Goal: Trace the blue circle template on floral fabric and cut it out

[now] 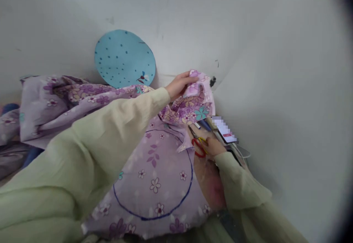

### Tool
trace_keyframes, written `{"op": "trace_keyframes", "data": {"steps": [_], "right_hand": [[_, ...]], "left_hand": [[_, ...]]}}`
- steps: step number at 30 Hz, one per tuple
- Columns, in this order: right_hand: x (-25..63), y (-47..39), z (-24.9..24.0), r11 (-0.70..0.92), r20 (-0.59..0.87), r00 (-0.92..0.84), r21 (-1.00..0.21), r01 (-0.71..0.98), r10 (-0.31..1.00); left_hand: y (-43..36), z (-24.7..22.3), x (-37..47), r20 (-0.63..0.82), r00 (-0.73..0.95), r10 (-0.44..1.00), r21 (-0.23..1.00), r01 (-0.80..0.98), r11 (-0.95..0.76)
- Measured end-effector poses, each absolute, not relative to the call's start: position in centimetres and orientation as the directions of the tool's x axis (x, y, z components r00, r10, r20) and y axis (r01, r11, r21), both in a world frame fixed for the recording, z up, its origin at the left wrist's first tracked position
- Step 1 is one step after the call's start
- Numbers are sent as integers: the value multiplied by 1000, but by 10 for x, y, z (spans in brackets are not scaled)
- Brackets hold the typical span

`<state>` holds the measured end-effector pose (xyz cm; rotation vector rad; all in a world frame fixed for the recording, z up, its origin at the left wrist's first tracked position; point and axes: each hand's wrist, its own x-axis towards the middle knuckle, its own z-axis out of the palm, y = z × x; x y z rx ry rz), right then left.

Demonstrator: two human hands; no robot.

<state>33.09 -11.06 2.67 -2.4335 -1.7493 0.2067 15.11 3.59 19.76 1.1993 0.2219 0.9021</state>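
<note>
Purple flowered fabric [154, 169] lies over the work surface, with a curved dark blue line drawn on it like part of a circle. My left hand [180, 84] pinches a raised piece of the same cloth [202, 101] near the wall. Lower and to the right, my right hand [214, 146] is on the yellow handle of scissors [199, 141] with red and yellow handles. The scissors' blades point up and left, beside the cloth's edge, and look slightly apart.
A round light blue dotted piece [125, 59] leans against the wall. More bunched flowered cloth [46, 106] lies at the left. A lit phone [224, 129] and a white cable [242, 152] are at the right, near the wall.
</note>
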Motion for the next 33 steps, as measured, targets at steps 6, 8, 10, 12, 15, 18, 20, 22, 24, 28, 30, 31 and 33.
{"op": "trace_keyframes", "data": {"steps": [6, 8, 10, 12, 15, 18, 20, 22, 24, 28, 30, 31, 33], "right_hand": [[320, -115, 16, -388, -129, 371, -152, 909, 920], [321, -112, 17, -384, -153, 361, -172, 907, 920], [322, -109, 18, -373, -170, 342, -211, 903, 924], [322, -109, 19, -363, -179, 324, -268, 893, 929], [325, -115, 25, -352, -182, 304, -391, 850, 935], [330, -136, 41, -323, -182, 267, -563, 761, 946], [333, -159, 56, -294, -167, 248, -680, 672, 954], [334, -185, 70, -267, -150, 243, -775, 573, 958], [332, -211, 81, -251, -148, 268, -880, 403, 952], [317, -254, 88, -188, -167, 341, -982, 29, 925], [305, -268, 87, -168, -169, 348, -985, -34, 922], [298, -274, 86, -160, -172, 350, -985, -64, 921], [283, -282, 84, -139, -175, 372, -983, -121, 912]], "left_hand": [[55, 196, 195, 338, 561, 756, 864, -503, -13], [62, 197, 192, 358, 527, 771, 857, -513, -47], [67, 199, 186, 364, 507, 782, 855, -514, -65], [71, 199, 180, 371, 489, 790, 852, -517, -80], [76, 199, 176, 369, 468, 803, 864, -492, -110], [81, 202, 174, 357, 463, 811, 900, -404, -166], [84, 202, 174, 371, 459, 807, 915, -328, -235], [84, 197, 176, 384, 461, 800, 920, -262, -291], [79, 182, 180, 359, 492, 793, 933, -190, -305], [58, 130, 190, 171, 649, 741, 952, 83, -293], [46, 108, 190, 73, 687, 723, 927, 220, -303], [39, 101, 187, 42, 692, 721, 912, 268, -310], [26, 99, 175, 15, 695, 719, 889, 320, -328]]}}
